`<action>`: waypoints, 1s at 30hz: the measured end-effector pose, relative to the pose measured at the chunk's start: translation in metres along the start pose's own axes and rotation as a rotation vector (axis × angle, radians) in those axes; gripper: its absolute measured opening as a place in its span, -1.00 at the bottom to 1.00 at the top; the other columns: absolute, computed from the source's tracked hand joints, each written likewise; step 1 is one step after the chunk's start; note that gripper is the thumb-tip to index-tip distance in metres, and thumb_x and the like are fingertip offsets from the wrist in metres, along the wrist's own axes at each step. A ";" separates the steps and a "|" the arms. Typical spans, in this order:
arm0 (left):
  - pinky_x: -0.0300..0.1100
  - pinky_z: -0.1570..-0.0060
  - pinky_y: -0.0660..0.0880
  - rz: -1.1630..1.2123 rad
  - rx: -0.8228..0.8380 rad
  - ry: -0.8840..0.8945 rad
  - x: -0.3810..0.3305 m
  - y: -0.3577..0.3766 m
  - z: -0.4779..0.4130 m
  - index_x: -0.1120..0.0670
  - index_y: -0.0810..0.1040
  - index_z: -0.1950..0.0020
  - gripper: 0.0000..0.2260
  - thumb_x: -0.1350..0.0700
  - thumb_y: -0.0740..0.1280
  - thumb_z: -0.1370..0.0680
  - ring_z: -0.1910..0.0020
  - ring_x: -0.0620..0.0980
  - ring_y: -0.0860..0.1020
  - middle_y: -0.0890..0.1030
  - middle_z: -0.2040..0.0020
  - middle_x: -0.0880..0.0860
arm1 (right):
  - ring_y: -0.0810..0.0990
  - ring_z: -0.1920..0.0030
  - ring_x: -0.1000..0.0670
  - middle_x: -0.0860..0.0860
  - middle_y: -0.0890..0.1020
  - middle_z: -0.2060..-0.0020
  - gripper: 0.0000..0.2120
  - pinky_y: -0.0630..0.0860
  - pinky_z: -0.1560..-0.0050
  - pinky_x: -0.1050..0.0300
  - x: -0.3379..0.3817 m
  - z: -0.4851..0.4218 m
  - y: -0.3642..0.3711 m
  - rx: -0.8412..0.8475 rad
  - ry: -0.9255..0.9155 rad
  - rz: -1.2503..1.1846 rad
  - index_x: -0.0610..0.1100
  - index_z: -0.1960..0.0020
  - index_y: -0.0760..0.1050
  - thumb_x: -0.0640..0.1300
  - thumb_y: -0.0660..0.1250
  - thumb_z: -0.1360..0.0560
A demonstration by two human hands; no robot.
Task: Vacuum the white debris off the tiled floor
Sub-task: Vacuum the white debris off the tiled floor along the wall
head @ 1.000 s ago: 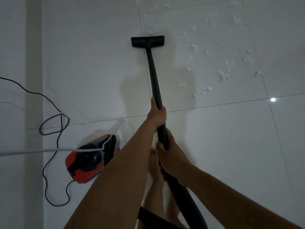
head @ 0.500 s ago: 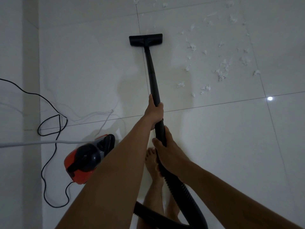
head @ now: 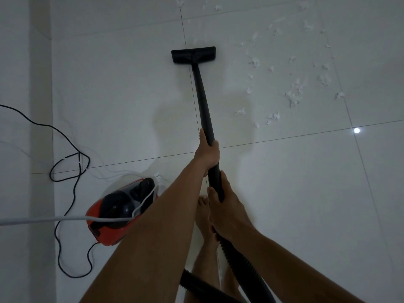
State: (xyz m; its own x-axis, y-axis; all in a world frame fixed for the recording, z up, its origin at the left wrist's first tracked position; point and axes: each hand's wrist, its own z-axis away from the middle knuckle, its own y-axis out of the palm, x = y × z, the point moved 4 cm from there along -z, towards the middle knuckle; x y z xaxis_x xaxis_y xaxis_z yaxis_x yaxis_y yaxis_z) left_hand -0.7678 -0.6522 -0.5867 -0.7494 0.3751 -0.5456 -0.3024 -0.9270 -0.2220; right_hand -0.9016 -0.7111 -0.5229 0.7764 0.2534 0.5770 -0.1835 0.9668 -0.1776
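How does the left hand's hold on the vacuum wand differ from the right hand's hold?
The left hand grips the wand farther forward, nearer the floor nozzle; the right hand grips it farther back, where the ribbed hose begins. The left forearm passes in front of the red vacuum body; the right forearm comes in over bare tiles. Both hands wrap round the same black tube.

Noted glossy, smooth tile on the floor [head: 284, 193]. Found matt black plastic on the wand [head: 204, 101] and nozzle [head: 193, 54], ribbed plastic on the hose [head: 247, 267], shiny red and black plastic on the canister [head: 105, 235]. Took the debris [head: 294, 95] for fluffy, torn paper.
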 end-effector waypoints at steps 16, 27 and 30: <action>-0.10 0.00 0.40 -0.045 0.024 0.017 -0.029 -0.029 -0.013 -0.19 -0.24 -0.59 -0.43 0.01 0.05 -0.71 0.24 -0.14 0.38 0.37 -0.43 0.08 | 0.52 0.56 0.09 -0.08 0.57 0.30 -0.48 0.49 0.50 0.22 0.040 -0.015 0.007 0.045 0.030 -0.005 0.35 -0.59 -0.02 0.06 0.09 -0.72; -0.08 0.05 0.43 -0.025 0.016 0.000 -0.015 -0.009 0.015 -0.21 -0.23 -0.59 -0.43 0.02 0.05 -0.70 0.18 -0.08 0.45 0.39 -0.36 0.07 | 0.52 0.54 0.07 -0.11 0.60 0.22 -0.41 0.49 0.53 0.24 0.027 0.015 -0.007 0.077 0.066 0.034 0.33 -0.61 -0.11 0.04 0.11 -0.72; -0.09 0.08 0.43 -0.023 0.017 0.010 -0.015 -0.007 0.010 -0.20 -0.23 -0.59 -0.43 0.03 0.05 -0.70 0.18 -0.06 0.46 0.40 -0.25 0.02 | 0.52 0.53 0.06 -0.11 0.59 0.24 -0.44 0.49 0.52 0.23 0.025 0.009 -0.009 0.077 0.072 0.013 0.33 -0.60 -0.05 0.01 0.12 -0.72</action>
State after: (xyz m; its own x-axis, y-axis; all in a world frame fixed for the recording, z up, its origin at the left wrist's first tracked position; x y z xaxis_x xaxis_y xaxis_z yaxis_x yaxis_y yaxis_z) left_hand -0.7603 -0.6517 -0.5685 -0.7365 0.3958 -0.5485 -0.3294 -0.9181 -0.2202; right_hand -0.8860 -0.7136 -0.4992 0.8144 0.2658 0.5158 -0.2376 0.9637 -0.1213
